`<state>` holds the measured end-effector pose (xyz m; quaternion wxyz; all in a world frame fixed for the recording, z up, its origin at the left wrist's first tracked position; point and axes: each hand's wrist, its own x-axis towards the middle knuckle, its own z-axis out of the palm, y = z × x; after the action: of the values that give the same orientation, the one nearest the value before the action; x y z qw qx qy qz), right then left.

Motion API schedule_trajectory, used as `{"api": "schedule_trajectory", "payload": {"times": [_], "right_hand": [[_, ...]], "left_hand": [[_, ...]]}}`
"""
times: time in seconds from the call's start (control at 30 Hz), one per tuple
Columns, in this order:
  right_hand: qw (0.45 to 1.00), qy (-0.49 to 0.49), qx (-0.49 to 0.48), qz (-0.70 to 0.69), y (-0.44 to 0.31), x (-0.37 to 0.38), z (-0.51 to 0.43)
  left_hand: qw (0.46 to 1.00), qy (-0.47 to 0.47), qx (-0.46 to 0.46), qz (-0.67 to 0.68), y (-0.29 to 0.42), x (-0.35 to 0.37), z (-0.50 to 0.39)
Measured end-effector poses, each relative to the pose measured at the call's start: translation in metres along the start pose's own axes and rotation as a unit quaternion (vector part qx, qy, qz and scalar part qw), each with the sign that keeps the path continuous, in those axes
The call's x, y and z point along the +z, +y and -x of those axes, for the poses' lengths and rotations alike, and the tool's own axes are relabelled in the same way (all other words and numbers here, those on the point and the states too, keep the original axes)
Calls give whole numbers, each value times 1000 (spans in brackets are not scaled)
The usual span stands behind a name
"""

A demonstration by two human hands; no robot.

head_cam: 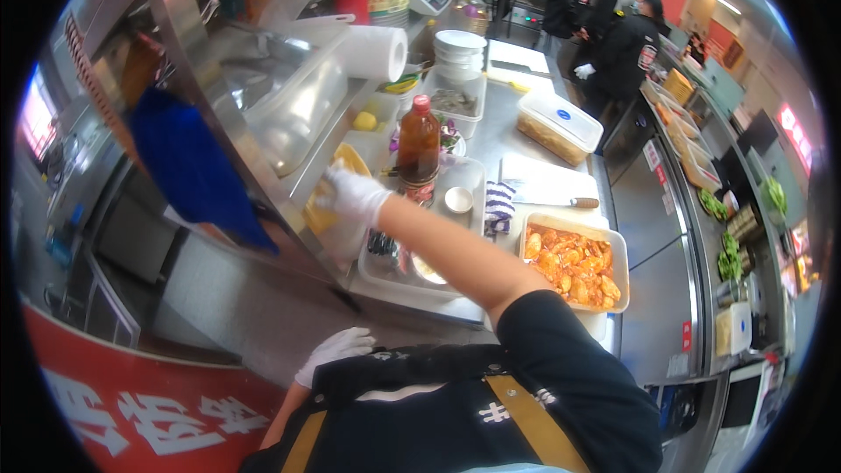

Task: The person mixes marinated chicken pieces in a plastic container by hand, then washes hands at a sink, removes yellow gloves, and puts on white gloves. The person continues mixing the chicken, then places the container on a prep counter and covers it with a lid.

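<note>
My right hand (355,194), in a white glove, reaches across the counter to a yellow item (320,207) in a clear container at the counter's left edge; its fingers are partly hidden, so a grip cannot be told. My gloved left hand (341,345) hangs low beside my apron, over the floor, with no object seen in it. A brown sauce bottle with a red cap (419,138) stands just beyond my right forearm, near a small white bowl (458,200) in a clear plastic tray (473,174). Right of my arm is a tub of red-sauced meat pieces (571,263).
A knife (581,202) lies on a white cutting board (545,179). Beyond are a lidded food container (558,125), stacked white bowls (460,49) and a paper roll (381,52). A metal post (217,112) rises at left. Two co-workers (621,46) stand at the back.
</note>
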<state>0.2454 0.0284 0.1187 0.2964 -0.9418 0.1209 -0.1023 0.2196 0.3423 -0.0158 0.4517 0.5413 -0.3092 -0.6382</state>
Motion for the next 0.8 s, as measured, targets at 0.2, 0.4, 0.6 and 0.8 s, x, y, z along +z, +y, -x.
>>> {"api": "schedule_trajectory", "payload": {"times": [0.2, 0.4, 0.6, 0.8], "right_hand": [[996, 2, -71, 47, -28, 2, -16], [998, 12, 13, 57, -40, -52, 147], [850, -270, 286, -351, 7, 3, 346], [650, 28, 427, -628, 30, 84, 426]], "left_hand": [[981, -55, -77, 167, 38, -5, -52], [969, -229, -52, -81, 35, -6, -85], [858, -305, -28, -412, 42, 6, -110], [920, -316, -21, -233, 72, 53, -123]]}}
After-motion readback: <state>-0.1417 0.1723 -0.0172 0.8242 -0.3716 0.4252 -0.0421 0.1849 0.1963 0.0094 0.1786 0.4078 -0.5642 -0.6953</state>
